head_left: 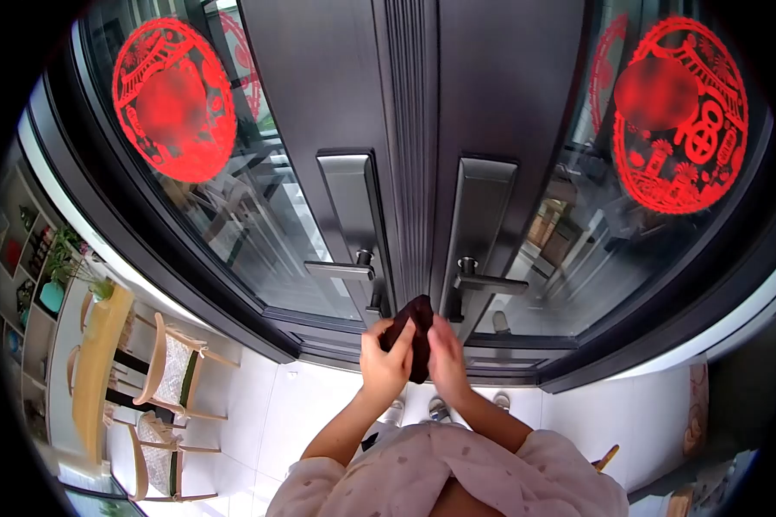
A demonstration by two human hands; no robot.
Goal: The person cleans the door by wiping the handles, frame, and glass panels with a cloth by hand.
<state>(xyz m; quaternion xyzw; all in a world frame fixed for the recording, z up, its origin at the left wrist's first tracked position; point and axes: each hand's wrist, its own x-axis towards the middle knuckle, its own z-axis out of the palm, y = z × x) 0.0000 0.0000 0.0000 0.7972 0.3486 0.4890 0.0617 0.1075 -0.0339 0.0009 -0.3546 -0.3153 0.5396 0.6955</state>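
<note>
A dark maroon cloth [420,343] is bunched up in front of the double door, just below its handles. My left hand [388,358] has its fingers closed round the cloth's left side. At the cloth's right side, my right hand [446,358] touches it with its fingers close together, slightly blurred. Above my hands are the left lever handle [341,271] and the right lever handle [491,283], each on a long grey plate. Neither hand touches a handle.
Glass door panes carry red round stickers [174,99] [681,116]. At the left stand a wooden table [99,370], chairs [159,370], a potted plant [102,289] and shelves. Shoes show on the white floor [310,405] below my hands.
</note>
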